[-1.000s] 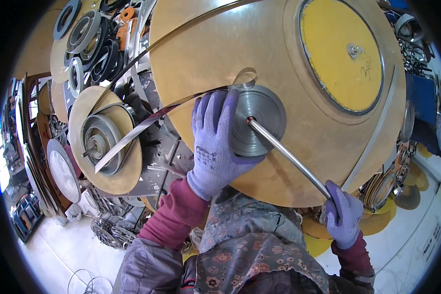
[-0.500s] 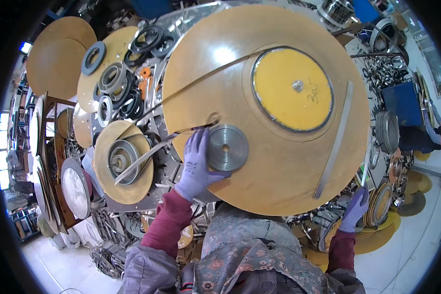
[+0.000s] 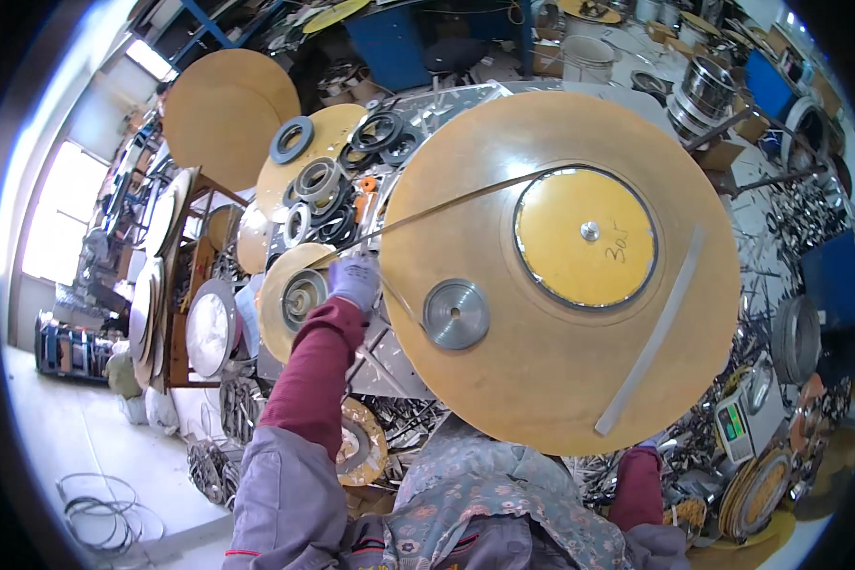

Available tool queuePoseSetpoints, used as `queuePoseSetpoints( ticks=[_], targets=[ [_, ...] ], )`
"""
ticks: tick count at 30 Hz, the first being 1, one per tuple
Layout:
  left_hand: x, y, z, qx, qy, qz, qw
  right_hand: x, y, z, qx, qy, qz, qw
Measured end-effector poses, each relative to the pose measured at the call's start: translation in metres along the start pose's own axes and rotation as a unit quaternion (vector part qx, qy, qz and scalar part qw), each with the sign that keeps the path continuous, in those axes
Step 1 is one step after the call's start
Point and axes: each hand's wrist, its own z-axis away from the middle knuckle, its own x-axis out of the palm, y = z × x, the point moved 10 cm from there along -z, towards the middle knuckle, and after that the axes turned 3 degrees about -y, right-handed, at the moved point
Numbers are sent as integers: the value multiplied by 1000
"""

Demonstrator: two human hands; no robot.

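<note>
My left hand (image 3: 354,281), in a purple glove, is at the left rim of the big tan disc (image 3: 560,389). Its fingers look closed around a thin metal strip (image 3: 446,205), though they are partly blurred. From there the strip runs to the yellow round plate (image 3: 579,261) on the disc, which has a dark rim and a centre knob. A thin length also slants from the hand towards a grey grooved wheel (image 3: 455,313). My right hand (image 3: 653,442) is low beside the disc's near right edge, which hides its fingers. A flat pale strip (image 3: 651,332) lies on the disc.
Left of the disc is a smaller tan disc (image 3: 274,309) bearing a grey spool, with several dark rings (image 3: 377,131) beyond. A scale (image 3: 734,427) stands at the right near stacked rings. Metal scrap surrounds the table; a wooden rack (image 3: 185,347) holds discs at left.
My left hand has left the grey wheel and moved left to the strip. My right hand has drawn in under the disc's edge. The whole view has shifted.
</note>
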Motion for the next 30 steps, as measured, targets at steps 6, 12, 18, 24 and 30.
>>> queuePoseSetpoints(
  ticks=[6, 12, 18, 24, 30],
  targets=[
    [64, -153, 102, -186, 2, 44, 981, -108, -46, -26, -121, 115, 332, 928],
    [196, -109, 206, -72, 25, 83, 994, 93, -228, 133, -407, -33, 483, 775],
    [217, -41, 214, -130, -9, 170, 977, 146, -194, 185, -377, -56, 568, 729],
    [205, -24, 251, -67, -27, 249, 966, 27, -159, 114, -310, -11, 579, 754],
    [221, -46, 304, -123, 41, 461, 878, 83, -153, 189, 94, -408, -22, 908]
  ],
)
